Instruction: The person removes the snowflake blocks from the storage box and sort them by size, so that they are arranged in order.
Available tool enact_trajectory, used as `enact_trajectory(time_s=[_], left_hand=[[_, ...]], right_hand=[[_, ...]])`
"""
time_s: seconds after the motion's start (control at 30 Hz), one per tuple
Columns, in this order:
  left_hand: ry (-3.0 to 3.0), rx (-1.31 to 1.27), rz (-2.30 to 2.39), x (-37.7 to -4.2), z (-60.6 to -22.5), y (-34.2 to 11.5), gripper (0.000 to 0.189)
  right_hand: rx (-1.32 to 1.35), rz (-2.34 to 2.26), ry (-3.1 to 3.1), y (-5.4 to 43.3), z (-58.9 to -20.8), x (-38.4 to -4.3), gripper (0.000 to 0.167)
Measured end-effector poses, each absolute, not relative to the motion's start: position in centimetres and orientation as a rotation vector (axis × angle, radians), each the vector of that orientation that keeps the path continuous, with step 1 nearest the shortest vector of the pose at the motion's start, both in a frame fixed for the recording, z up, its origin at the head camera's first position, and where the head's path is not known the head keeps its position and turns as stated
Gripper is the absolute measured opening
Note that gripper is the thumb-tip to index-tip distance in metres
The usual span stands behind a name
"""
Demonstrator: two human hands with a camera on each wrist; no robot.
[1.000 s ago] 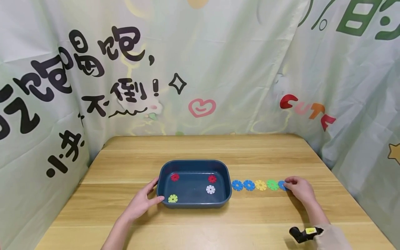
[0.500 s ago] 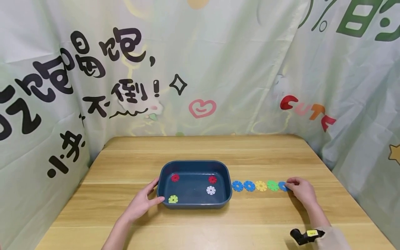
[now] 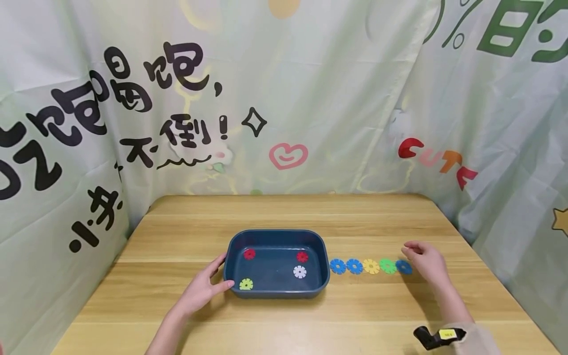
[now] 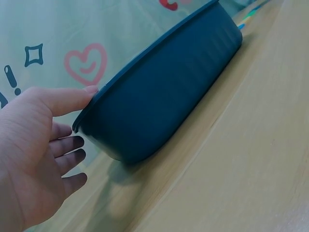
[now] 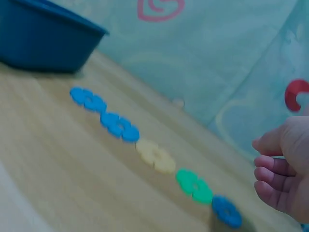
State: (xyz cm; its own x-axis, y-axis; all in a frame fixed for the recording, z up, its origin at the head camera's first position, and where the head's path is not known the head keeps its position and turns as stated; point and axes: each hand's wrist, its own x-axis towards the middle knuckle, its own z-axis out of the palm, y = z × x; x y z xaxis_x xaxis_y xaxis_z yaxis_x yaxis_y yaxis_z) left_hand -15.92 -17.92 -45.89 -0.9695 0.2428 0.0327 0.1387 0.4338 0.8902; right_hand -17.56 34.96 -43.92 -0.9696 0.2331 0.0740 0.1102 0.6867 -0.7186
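My left hand point(image 3: 201, 288) holds the left end of a dark blue rectangular plastic basin point(image 3: 279, 294), with its thumb over the rim. Inside the basin lie two red snowflake discs, a white disc point(image 3: 300, 271) and a yellow-green disc point(image 3: 246, 284). To the right of it, a row of discs runs along the table: two blue discs, a yellow disc point(image 3: 371, 266), a green disc point(image 3: 388, 266) and another blue disc point(image 3: 404, 267) at the end. Just above and right of that end disc hovers my right hand point(image 3: 428, 264), fingers loosely curled and holding nothing.
The wooden table point(image 3: 284, 325) is backed by a printed pale green curtain point(image 3: 333, 98) at its far edge and sides. A black device with a yellow label point(image 3: 439, 337) is strapped at the right wrist, beside a light sleeve.
The right hand has lifted off the end blue disc and moved slightly up and right, leaving it in the row. The left hand and basin stay put.
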Motion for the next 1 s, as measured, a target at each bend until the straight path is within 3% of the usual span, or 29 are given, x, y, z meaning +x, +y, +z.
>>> enact_trajectory(time_s=[0.17,0.47,1.0], left_hand=[[2.592,0.355,1.567,-15.9,-45.9,-18.0,0.072],[2.599,0.353,1.550,-15.9,-45.9,-17.9,0.070],[2.623,0.386,1.522,-15.7,-45.8,-18.0,0.068]], right_hand=[[-0.188,1.247,-2.728,33.7,-42.5,-18.2,0.049],[-0.081,1.428,-2.676,31.0,-40.6,-19.5,0.046],[0.246,1.629,-2.726,23.3,-37.8,-22.0,0.032]])
